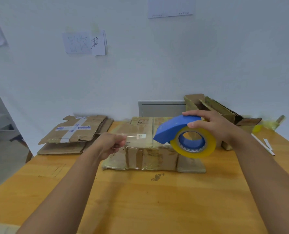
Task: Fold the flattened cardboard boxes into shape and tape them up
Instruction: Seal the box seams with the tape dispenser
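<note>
Tape drawn out over box.
Right hand (214,125) grips dispenser (179,129); left hand (110,144) pinches tape end (133,136). Strip spans left-right above box (147,149), directly ahead between hands.

Even, soft, rather cool light fills the scene, with no visible lamp. The white wall (157,65) reads bluish-grey. Shadows are faint; a weak one lies on the wooden table (140,200) beneath the cardboard box (145,156). A mild sheen shows on the yellow tape roll (193,143). The left hand (110,144) is motion-blurred. Wide-angle distortion bends the table edges, and the corners look soft. Wall papers (84,43) are hazy.
</note>
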